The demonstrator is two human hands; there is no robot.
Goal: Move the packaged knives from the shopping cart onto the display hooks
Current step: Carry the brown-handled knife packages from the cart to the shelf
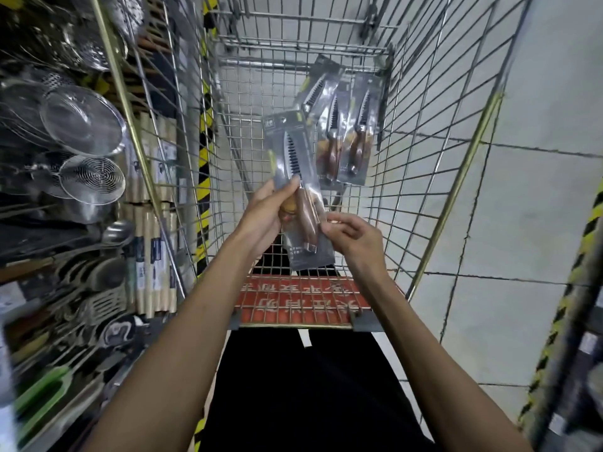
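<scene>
I hold one packaged knife (295, 164), grey card with a serrated blade and brown wooden handle, above the wire shopping cart (434, 164). My left hand (266, 216) grips the pack from the left, thumb across its front. My right hand (350, 234) pinches the pack's lower right edge. Three more packaged knives (346, 125) lie overlapping on the cart floor toward the far right corner. No display hooks for knives are plainly visible.
A shelf rack of steel strainers (81, 119), skimmers, ladles and wooden rolling pins (153, 256) runs along the left. The cart's red handle panel (303, 301) is close to my body. Tiled floor (522, 223) lies right, with another rack edge at far right.
</scene>
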